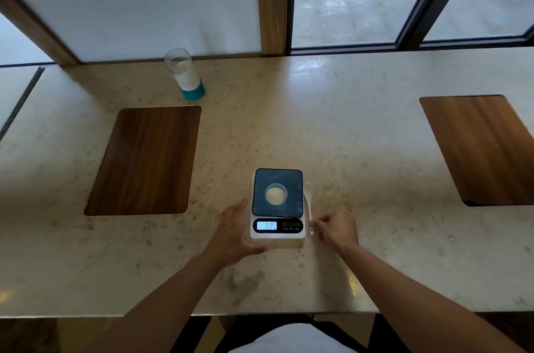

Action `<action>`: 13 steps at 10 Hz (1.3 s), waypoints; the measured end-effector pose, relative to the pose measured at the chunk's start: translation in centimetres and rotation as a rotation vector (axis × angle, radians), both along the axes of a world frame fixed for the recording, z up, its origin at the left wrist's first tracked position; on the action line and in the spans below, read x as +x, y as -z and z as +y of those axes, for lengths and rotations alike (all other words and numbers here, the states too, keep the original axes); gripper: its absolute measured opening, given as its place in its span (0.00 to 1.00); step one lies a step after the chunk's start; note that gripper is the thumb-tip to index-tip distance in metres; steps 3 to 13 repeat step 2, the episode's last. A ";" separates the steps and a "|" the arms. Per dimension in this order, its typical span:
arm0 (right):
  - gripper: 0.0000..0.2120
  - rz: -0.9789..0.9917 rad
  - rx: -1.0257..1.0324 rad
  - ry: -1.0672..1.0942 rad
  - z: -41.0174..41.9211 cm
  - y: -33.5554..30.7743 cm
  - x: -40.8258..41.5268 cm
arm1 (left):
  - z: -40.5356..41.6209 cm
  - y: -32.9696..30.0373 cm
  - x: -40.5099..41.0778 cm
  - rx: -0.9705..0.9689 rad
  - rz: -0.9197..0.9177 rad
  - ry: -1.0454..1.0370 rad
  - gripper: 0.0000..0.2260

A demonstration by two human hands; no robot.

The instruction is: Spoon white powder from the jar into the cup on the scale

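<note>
Bare counter [332, 121] between scale [278, 232] and jar [186, 75]

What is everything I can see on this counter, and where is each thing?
Counter: one, beige marble, spans the view.
Jar: one, clear with blue base, white powder inside, far left by the wall.
Boards: two, brown wood, one left, one far right.
Scale: one, white with dark platform, lit display, near centre.
Cup: one, clear, pale powder inside, on the scale's platform.
Spoon: one, white, lying along the scale's right side.
Left hand: open, against the scale's left side.
Right hand: fingertips at the spoon's handle end.
</note>
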State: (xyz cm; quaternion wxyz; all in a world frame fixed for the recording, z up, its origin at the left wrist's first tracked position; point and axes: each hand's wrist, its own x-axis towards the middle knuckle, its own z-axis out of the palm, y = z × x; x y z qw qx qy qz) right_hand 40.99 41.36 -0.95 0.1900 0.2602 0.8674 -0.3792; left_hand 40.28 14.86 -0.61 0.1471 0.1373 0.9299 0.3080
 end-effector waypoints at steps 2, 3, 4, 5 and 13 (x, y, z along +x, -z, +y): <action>0.15 -0.004 0.016 0.004 0.4 -0.2 0.0 | 0.2 0.3 -0.7 -0.066 -0.022 0.018 0.47; 0.15 -0.004 0.016 0.004 0.4 -0.2 0.0 | 0.2 0.3 -0.7 -0.066 -0.022 0.018 0.47; 0.15 -0.004 0.016 0.004 0.4 -0.2 0.0 | 0.2 0.3 -0.7 -0.066 -0.022 0.018 0.47; 0.15 -0.004 0.016 0.004 0.4 -0.2 0.0 | 0.2 0.3 -0.7 -0.066 -0.022 0.018 0.47; 0.15 -0.004 0.016 0.004 0.4 -0.2 0.0 | 0.2 0.3 -0.7 -0.066 -0.022 0.018 0.47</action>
